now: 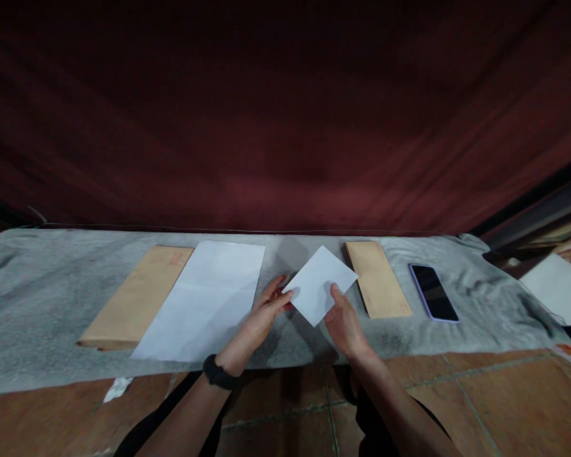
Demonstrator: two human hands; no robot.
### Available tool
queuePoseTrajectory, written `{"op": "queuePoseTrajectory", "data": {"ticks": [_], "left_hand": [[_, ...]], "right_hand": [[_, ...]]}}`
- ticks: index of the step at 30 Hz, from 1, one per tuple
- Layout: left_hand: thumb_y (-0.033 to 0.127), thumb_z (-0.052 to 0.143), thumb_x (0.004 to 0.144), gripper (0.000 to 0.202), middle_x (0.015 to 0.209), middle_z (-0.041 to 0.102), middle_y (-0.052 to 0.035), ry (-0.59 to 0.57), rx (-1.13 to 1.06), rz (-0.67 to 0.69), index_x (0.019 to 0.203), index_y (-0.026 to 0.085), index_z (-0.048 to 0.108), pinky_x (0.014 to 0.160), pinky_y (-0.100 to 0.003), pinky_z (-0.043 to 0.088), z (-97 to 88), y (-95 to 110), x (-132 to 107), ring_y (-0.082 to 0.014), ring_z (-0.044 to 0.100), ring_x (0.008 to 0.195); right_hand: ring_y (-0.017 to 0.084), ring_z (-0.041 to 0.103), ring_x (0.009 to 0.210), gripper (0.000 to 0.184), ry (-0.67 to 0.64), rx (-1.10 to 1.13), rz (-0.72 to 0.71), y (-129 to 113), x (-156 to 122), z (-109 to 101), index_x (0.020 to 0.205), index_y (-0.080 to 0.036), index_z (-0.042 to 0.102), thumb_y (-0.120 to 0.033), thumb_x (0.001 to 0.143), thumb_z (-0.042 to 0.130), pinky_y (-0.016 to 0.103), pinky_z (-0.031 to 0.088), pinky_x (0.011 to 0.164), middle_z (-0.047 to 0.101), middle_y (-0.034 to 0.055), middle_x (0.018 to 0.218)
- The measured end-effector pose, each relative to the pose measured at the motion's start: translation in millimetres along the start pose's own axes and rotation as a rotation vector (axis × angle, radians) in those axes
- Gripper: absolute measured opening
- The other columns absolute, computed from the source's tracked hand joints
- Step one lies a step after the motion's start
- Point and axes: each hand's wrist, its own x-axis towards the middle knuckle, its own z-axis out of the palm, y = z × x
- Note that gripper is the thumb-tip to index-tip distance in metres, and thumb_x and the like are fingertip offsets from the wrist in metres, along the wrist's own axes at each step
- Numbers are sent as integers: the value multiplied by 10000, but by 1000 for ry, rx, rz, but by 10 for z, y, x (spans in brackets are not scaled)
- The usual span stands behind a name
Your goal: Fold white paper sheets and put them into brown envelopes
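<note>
Both hands hold a small folded white paper (320,284) up over the grey cloth (38,298). My left hand (265,312), with a black band at the wrist, pinches the paper's left corner. My right hand (345,320) grips its lower edge with the thumb on top. Left of the hands a large white sheet (204,298) lies flat, overlapping a brown envelope stack (136,295). A second brown envelope stack (377,277) lies just right of the held paper.
A dark phone (433,292) lies on the cloth at the right. A dark red curtain (285,114) hangs behind. More papers (559,285) sit at the far right. A tiled floor (480,400) shows below, with a white scrap (118,388) on it.
</note>
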Motion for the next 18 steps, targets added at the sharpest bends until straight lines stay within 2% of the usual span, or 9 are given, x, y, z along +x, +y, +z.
{"op": "queuePoseTrajectory", "data": {"ticks": [4,7,9,11,14,16,18], "left_hand": [[276,811,677,767,902,703,-29,-17,110,-2,1392,178,550,662,-274,479,-85,-43,71,-168,628,756],[217,757,682,771,706,636,37,10,300,86,1413,151,524,593,-245,415,-213,-17,187,-133,555,620],[191,725,696,772,663,600,56,6,407,146,1434,144,503,586,-244,396,-291,3,253,-130,537,596],[176,705,714,770,665,584,61,0,475,191,1451,149,486,601,-247,403,-346,9,299,-132,542,608],[150,698,725,763,718,570,60,45,574,251,1458,175,486,639,-250,436,-383,-16,343,-119,537,620],[121,689,729,748,815,594,38,99,684,301,1448,203,503,674,-260,466,-384,-45,360,-110,534,633],[90,661,742,726,941,614,5,129,814,364,1439,228,517,721,-282,498,-371,-73,365,-113,543,658]], "right_hand": [[258,720,950,441,75,-50,88,47,28,-61,1061,-212,682,-522,757,757,374,585,799,768,64,1010],[202,694,757,402,130,-177,65,45,74,-193,955,-214,680,-478,675,798,326,562,672,745,31,892],[166,647,657,408,177,-252,25,19,118,-301,925,-213,670,-468,637,809,294,534,595,706,2,808],[147,600,582,410,202,-337,14,-3,164,-405,908,-212,660,-469,623,805,272,497,529,657,-27,721],[142,560,524,322,123,-563,30,-8,214,-516,865,-208,654,-456,682,745,260,443,482,616,-38,651],[163,618,604,226,76,-804,-11,0,219,-550,897,-212,667,-392,763,682,264,456,539,665,-11,717],[189,686,759,195,83,-1083,-62,2,199,-551,1002,-229,677,-307,830,628,270,474,637,723,21,851]]}}
